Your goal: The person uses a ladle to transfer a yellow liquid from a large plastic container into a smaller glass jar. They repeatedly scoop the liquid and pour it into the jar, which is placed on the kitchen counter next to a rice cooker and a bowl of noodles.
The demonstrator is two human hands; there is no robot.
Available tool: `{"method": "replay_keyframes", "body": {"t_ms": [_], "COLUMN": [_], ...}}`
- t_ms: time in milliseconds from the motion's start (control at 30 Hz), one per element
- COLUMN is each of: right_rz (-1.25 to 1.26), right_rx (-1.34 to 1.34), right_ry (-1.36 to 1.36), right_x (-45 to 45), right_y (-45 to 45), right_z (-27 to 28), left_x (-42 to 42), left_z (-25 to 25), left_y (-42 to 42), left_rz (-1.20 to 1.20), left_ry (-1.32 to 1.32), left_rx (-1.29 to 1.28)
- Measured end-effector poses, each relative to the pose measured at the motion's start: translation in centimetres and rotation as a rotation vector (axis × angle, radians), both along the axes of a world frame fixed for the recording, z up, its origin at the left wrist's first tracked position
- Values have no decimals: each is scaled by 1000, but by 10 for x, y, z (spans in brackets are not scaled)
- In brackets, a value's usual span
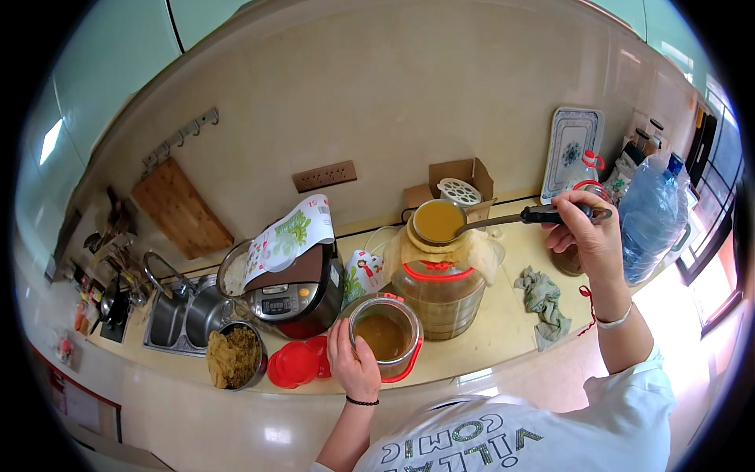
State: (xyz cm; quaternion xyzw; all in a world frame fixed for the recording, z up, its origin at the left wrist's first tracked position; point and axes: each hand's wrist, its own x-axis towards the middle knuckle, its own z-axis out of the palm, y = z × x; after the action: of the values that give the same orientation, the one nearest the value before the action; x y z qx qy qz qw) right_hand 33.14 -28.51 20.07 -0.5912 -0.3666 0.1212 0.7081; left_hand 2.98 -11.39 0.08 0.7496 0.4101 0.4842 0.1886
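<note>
My right hand grips the dark handle of a metal ladle. Its bowl is full of yellow-brown liquid and sits over the mouth of a large clear jar with a red band. Pale cloth drapes around that jar's neck. My left hand holds the left side of a smaller clear jar, which has a red handle and brown liquid inside. Left of this hand lie red lids. The ladle hides much of the large jar's opening.
A rice cooker with a printed sheet on top stands left, beside a pot of brown mash and cloth and a double sink. To the right are a crumpled rag and a big blue water bottle. An open carton stands behind.
</note>
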Motion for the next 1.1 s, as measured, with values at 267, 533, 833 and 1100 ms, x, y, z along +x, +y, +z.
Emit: {"method": "replay_keyframes", "body": {"t_ms": [267,533,833,1100], "right_rz": [-35,-44,-52,-49], "right_rx": [-6,1,4,11], "right_ry": [-55,-64,-96,-114], "right_x": [-3,-4,-4,-5], "right_y": [1,-1,-1,-1], "right_z": [-5,-13,-17,-21], "left_x": [-2,-3,-4,-3], "left_z": [0,-2,-2,-1], "left_y": [2,4,6,7], "left_rz": [2,-14,-19,-6], "left_ry": [7,20,20,9], "left_rx": [2,45,46,23]}}
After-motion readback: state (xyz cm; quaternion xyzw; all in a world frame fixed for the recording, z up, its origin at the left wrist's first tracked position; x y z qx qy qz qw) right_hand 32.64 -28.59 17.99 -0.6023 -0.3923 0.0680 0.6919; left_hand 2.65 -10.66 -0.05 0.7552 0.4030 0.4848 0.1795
